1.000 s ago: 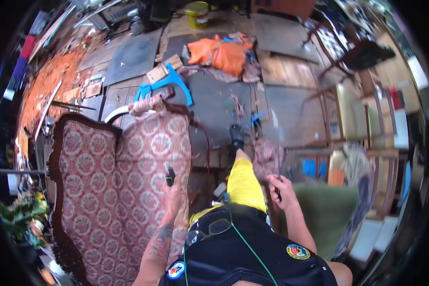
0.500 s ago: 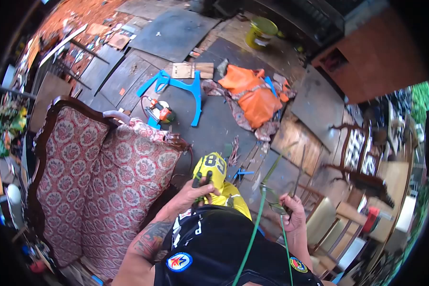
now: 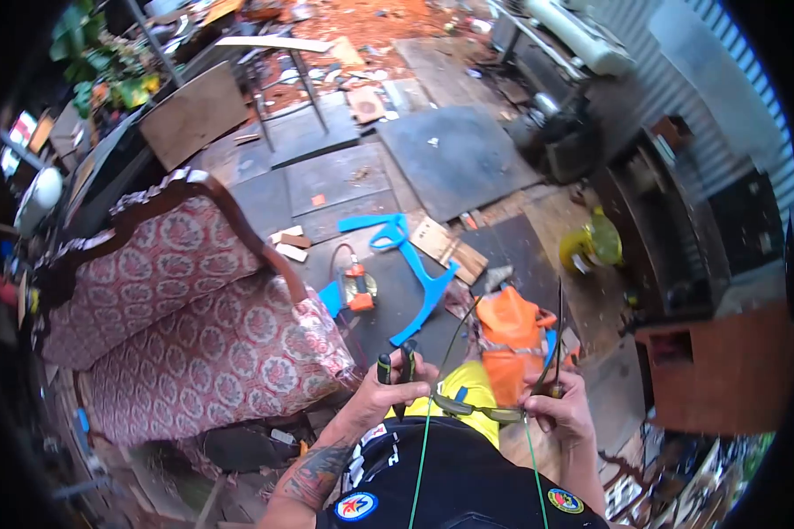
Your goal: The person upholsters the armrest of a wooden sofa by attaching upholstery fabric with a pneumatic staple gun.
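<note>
My left hand point(image 3: 401, 383) is closed around black-and-green handled pliers point(image 3: 397, 368), and its fingertips touch one end of a pair of glasses point(image 3: 476, 408). The glasses hang on a green cord point(image 3: 423, 458) in front of my black shirt point(image 3: 454, 480). At their other end, my right hand point(image 3: 560, 406) pinches the temple; a thin, dark pointed tool point(image 3: 560, 335) also stands up from this hand. Yellow clothing point(image 3: 472, 379) shows behind the glasses.
A floral sofa point(image 3: 229, 361) stands at left. On the dark floor boards lie a blue frame piece point(image 3: 428, 286), an orange-and-white tool point(image 3: 358, 286) and an orange bag point(image 3: 510, 331). A yellow bucket point(image 3: 591, 245) and brown cabinet point(image 3: 719, 370) are at right.
The view has swung to the right and up. Both hands have come closer together, and the glasses now stretch level between them. My left hand has moved from beside the yellow clothing to the glasses.
</note>
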